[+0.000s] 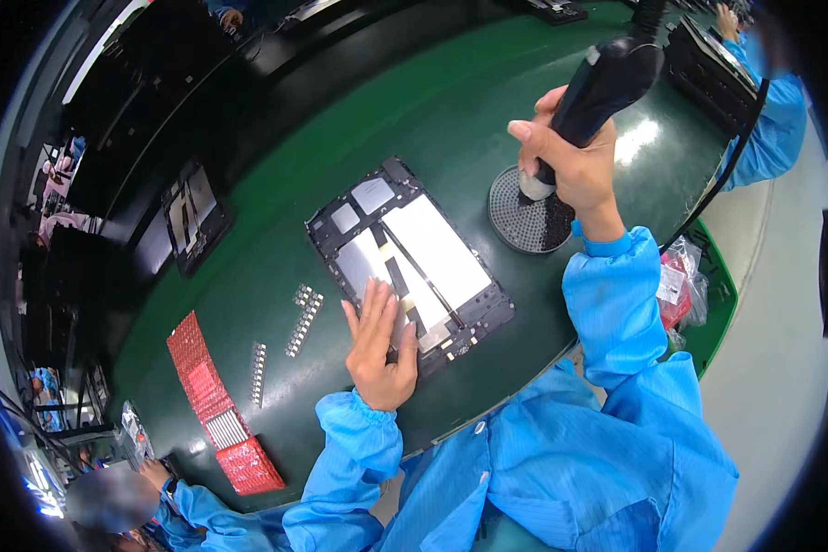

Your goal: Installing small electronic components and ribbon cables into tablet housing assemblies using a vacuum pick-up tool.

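Note:
A tablet-like device (440, 250) lies on the green table with its inside showing: a black frame, silver and white panels, and a dark strip down its middle. My left hand (378, 354) rests on its near-left edge, fingers stretched out and holding nothing. In my right hand (578, 164) is a black electric screwdriver (605, 85), gripped with the fingers wrapped round it. The driver's lower end points down at a round grey tray (509, 217) full of small holes. Dark screws, or similar small bits, cover the tray's right part. My right hand hides the driver's tip.
Left of the device lie two strips of small parts (304, 322) and red bubble wrap (198, 368). A second device (193, 216) stands at far left. A green bin (722, 299) holds plastic bags. Co-workers' blue sleeves (771, 129) show at the right and lower left.

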### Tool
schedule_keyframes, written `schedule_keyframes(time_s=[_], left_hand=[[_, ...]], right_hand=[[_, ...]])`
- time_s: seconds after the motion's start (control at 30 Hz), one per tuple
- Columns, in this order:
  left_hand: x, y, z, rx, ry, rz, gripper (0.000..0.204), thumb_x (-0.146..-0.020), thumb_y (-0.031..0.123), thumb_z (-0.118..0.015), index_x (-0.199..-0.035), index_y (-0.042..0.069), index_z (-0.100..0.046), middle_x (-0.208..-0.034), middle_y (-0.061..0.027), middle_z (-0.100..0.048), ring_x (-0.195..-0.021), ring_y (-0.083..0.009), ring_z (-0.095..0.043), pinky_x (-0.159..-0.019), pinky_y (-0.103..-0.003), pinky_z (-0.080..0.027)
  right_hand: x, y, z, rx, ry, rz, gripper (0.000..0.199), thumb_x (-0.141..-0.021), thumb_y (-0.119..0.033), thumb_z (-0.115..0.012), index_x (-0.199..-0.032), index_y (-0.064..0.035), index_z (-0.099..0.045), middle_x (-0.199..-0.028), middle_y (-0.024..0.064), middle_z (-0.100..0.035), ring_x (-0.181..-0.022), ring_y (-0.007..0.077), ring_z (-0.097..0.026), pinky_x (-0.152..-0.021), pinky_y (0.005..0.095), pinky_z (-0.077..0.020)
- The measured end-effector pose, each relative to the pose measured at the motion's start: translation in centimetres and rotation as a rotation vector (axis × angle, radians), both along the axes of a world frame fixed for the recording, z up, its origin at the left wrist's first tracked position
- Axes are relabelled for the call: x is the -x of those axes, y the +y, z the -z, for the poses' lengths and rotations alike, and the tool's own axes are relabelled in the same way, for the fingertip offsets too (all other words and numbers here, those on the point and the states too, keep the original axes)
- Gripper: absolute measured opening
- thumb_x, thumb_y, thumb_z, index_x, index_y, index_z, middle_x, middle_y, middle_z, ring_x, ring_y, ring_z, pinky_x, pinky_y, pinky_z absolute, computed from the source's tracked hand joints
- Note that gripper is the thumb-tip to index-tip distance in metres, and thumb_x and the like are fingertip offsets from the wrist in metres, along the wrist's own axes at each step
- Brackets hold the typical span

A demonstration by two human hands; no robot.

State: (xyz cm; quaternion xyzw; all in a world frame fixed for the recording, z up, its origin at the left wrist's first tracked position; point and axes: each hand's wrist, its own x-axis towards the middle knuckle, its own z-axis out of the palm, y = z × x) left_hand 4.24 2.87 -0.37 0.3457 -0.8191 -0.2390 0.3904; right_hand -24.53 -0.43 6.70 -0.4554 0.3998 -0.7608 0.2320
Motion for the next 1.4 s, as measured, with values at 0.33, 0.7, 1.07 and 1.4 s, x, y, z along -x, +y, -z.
schedule_keyframes(time_s=[0.33, 0.7, 1.07, 1.4], left_hand=[[1.5, 0.4, -0.3, -0.086, -0.023, 0.024, 0.023, -0.074, -0.008, -0.063, -0.096, 0.000, -0.067, -0.099, -0.0119, -0.068, -0.100, -0.0256, -0.064, -0.110, -0.056, -0.009], [-0.4, -0.5, -0.3, -0.039, 0.097, 0.008, 0.010, -0.084, -0.001, -0.058, -0.094, 0.001, -0.061, -0.090, -0.0153, -0.068, -0.092, -0.0302, -0.066, -0.103, -0.059, -0.027], [-2.8, -0.7, -0.5, -0.302, 0.342, -0.355, 0.020, -0.077, -0.013, -0.061, -0.096, -0.006, -0.061, -0.082, -0.0154, -0.066, -0.073, -0.0233, -0.065, -0.070, -0.031, -0.054], [-5.0, -4.4, -0.5, -0.540, 0.330, -0.230, 0.012, -0.085, -0.003, -0.060, -0.094, -0.009, -0.064, -0.099, -0.0156, -0.064, -0.082, -0.0169, -0.065, -0.070, -0.025, -0.053]], right_hand=[[-0.3, -1.5, 1.2, -0.100, 0.042, 0.011, 0.029, -0.071, -0.001, -0.076, -0.089, 0.0004, -0.054, -0.060, 0.0028, -0.059, -0.046, 0.0088, -0.054, -0.042, 0.0219, -0.0416], [-0.5, -2.1, 2.1, -0.099, 0.087, 0.031, 0.029, -0.071, -0.001, -0.077, -0.089, -0.0007, -0.055, -0.059, 0.0020, -0.058, -0.046, 0.0087, -0.055, -0.041, 0.0218, -0.0426], [-1.8, -2.2, 2.4, -0.130, 0.042, 0.009, 0.030, -0.070, -0.002, -0.078, -0.089, -0.0009, -0.056, -0.059, 0.0012, -0.057, -0.047, 0.0083, -0.054, -0.041, 0.0218, -0.0417], [-1.2, -0.4, 1.1, 0.067, 0.095, 0.023, 0.033, -0.077, 0.004, -0.068, -0.105, 0.0014, -0.050, -0.063, 0.0064, -0.056, -0.051, 0.0148, -0.055, -0.050, 0.0276, -0.0450]])
